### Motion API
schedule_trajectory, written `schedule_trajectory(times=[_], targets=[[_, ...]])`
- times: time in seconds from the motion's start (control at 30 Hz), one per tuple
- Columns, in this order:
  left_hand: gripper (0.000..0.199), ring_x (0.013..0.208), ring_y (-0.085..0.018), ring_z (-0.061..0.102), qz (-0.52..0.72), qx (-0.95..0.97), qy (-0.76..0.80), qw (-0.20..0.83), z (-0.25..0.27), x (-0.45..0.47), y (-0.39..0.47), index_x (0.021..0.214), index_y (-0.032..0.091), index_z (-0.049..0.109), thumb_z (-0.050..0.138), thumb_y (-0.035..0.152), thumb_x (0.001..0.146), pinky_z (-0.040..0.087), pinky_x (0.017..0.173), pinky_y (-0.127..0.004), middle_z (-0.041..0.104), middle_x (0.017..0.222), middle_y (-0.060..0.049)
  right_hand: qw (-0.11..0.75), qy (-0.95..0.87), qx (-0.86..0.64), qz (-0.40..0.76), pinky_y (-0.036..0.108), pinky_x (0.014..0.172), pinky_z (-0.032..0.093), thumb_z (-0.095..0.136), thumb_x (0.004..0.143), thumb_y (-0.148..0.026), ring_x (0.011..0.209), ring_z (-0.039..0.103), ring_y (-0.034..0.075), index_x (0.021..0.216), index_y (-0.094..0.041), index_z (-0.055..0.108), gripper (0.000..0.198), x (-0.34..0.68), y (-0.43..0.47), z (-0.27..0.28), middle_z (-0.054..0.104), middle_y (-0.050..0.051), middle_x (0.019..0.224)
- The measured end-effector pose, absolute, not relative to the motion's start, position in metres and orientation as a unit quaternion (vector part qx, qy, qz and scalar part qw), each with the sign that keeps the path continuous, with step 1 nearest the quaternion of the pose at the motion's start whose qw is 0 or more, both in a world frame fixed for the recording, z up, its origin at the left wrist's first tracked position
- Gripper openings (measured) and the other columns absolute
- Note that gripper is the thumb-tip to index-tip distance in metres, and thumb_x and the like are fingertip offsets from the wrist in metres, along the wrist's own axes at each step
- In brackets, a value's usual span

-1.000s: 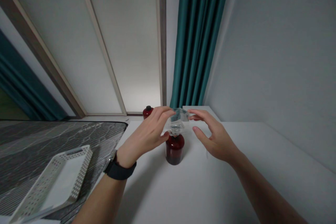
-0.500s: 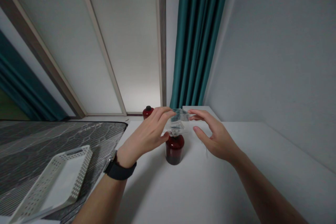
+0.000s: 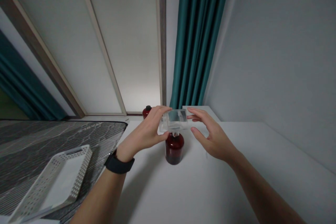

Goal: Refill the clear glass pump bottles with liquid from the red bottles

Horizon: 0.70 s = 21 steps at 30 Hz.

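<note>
Okay, landmark = front red-brown bottle (image 3: 173,150), upright on white desk (image 3: 168,196). Nearest, left of it: white perforated basket (image 3: 81,175) on a grey patterned surface (image 3: 34,140). Left hand (image 3: 147,131), dark watch (image 3: 119,163) on wrist, reaches in from bottle's left, clamped on a clear boxy piece (image 3: 176,119) directly over bottle top. Right hand (image 3: 215,138), right of bottle: thumb and fingers apart, fingertips at piece's end, can't tell if touching. Piece is colourless, see-through, flat-faced; contact with bottle unclear. Beyond bottle, left: second bottle (image 3: 146,112), red, black cap, partly blocked by left hand. Farthest behind: teal curtain (image 3: 199,42), framed panels (image 3: 133,52).
</note>
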<state>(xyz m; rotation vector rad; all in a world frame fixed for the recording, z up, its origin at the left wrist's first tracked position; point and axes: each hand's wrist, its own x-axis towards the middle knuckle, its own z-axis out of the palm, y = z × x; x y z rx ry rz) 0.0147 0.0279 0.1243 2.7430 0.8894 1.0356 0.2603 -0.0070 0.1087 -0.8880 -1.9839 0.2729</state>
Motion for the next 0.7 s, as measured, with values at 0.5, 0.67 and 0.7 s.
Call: schedule_trajectory(times=[0.5, 0.67, 0.7], targets=[[0.055, 0.118, -0.026, 0.058, 0.452, 0.721, 0.377, 0.365, 0.088, -0.01, 0.037, 0.131, 0.018, 0.045, 0.069, 0.03, 0.083, 0.048, 0.101, -0.05, 0.057, 0.129, -0.015, 0.394, -0.802, -0.414, 0.176, 0.055, 0.1, 0.05, 0.052, 0.095, -0.025, 0.114, 0.062, 0.027, 0.149, -0.028, 0.031, 0.058, 0.256, -0.008, 0.103, 0.065, 0.011, 0.121], [0.047, 0.119, -0.026, 0.058, 0.474, 0.638, 0.397, 0.459, 0.061, -0.027, 0.019, 0.127, 0.021, 0.048, 0.066, 0.033, 0.085, 0.042, 0.106, -0.048, 0.058, 0.134, -0.013, 0.39, -0.815, -0.395, 0.166, 0.053, 0.105, 0.047, 0.051, 0.095, -0.025, 0.12, 0.058, 0.026, 0.146, -0.028, 0.036, 0.054, 0.243, -0.004, 0.087, 0.055, 0.012, 0.133], [0.046, 0.119, -0.025, 0.058, 0.481, 0.624, 0.402, 0.467, 0.054, -0.03, 0.016, 0.127, 0.019, 0.049, 0.064, 0.036, 0.087, 0.041, 0.107, -0.047, 0.06, 0.13, -0.012, 0.388, -0.815, -0.393, 0.174, 0.052, 0.106, 0.047, 0.053, 0.094, -0.025, 0.121, 0.057, 0.026, 0.147, -0.029, 0.036, 0.055, 0.239, -0.003, 0.082, 0.053, 0.011, 0.135]])
